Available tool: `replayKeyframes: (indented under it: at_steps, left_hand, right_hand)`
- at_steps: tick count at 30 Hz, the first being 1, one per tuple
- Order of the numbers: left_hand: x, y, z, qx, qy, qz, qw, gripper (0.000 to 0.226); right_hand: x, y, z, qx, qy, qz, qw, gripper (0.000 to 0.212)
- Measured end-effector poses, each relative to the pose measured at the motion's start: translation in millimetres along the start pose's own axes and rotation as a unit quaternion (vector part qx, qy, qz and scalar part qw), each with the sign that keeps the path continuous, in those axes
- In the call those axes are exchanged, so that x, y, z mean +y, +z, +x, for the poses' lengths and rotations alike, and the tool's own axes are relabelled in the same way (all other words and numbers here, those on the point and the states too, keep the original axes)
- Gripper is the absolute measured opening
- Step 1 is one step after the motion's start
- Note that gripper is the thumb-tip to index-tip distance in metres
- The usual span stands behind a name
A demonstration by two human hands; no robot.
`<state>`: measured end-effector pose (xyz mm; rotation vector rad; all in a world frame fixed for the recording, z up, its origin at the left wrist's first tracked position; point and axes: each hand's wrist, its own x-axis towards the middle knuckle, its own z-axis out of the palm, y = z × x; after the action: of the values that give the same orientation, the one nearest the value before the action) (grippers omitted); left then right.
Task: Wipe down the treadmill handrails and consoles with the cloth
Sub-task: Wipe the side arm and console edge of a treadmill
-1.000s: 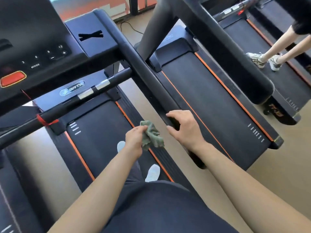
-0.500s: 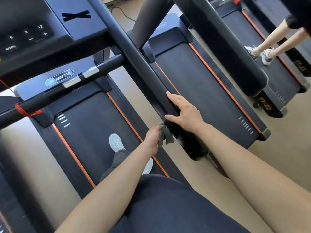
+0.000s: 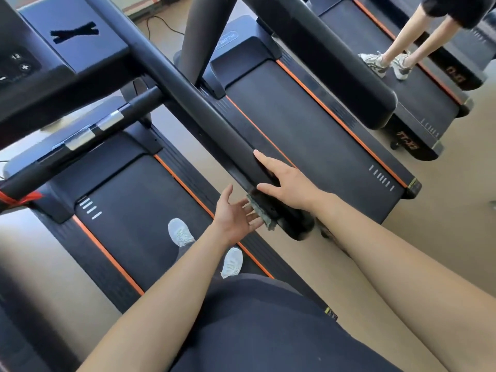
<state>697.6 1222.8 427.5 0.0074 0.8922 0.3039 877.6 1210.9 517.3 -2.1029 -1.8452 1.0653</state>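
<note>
Now your left hand, fingers spread, presses the cloth against the handrail near its end; your right hand lies flat on top. The cloth looks soft and light, so gather its middle.

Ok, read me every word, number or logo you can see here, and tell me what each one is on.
"12": on the console, left edge of view.
"+": on the plus button just below it.
Logo on the next treadmill's motor cover: upside down, too blurred to read.
Orange lettering on that treadmill's end cap and on the further end cap: too blurred to read.
Corner sticker: too small to read.
</note>
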Motion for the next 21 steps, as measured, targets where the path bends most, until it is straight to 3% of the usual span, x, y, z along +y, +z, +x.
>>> replayKeyframes:
  at_steps: [5, 11, 21]
  left_hand:
    - [3.3, 9.7, 6.4, -0.004, 0.057, -0.017, 0.998, 0.066]
    - [-12.3, 6.7, 7.2, -0.006, -0.010, 0.061, 0.998, 0.077]
    - [-51.2, 12.3, 5.9, -0.013, -0.087, 0.004, 0.996, 0.083]
  right_hand:
    - [6.1, 9.9, -15.3, 0.025, 0.014, 0.031, 0.999, 0.071]
    - [3.3, 7.5, -16.1, 0.027, 0.019, 0.039, 0.999, 0.071]
    - [0.9, 8.8, -17.6, 0.033, 0.026, 0.047, 0.998, 0.069]
